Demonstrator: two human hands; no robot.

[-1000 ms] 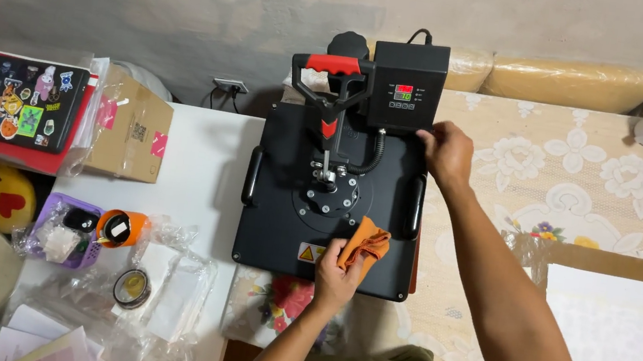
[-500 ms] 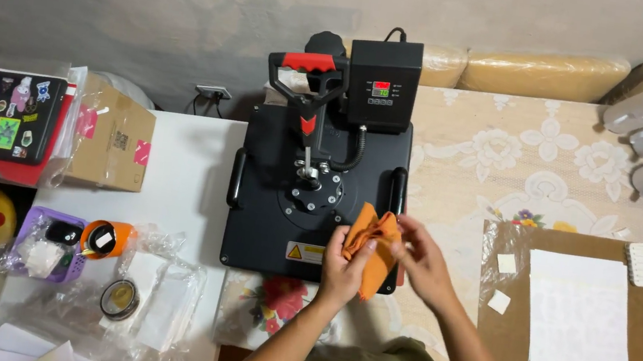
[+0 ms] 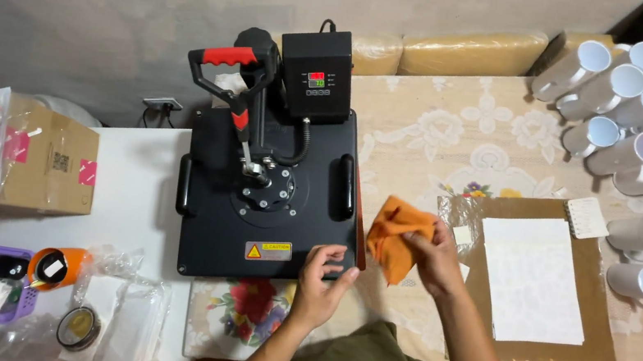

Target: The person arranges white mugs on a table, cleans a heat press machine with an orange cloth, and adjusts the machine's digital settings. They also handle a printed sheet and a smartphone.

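At the frame's centre, the right hand point(image 3: 431, 257) pinches an orange cloth point(image 3: 396, 233), likely against heat; the left hand point(image 3: 322, 282), fingers spread, touches the heat press point(image 3: 269, 198) front corner.

Right hand point(image 3: 431, 257) grips orange cloth point(image 3: 395, 236) beside black heat press point(image 3: 269, 198).

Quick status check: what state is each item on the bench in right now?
heat press: closed, display lit
orange cloth: crumpled, held off the press
right hand: gripping the orange cloth
left hand: empty, fingers on the press's front edge
white mugs: lying on their sides
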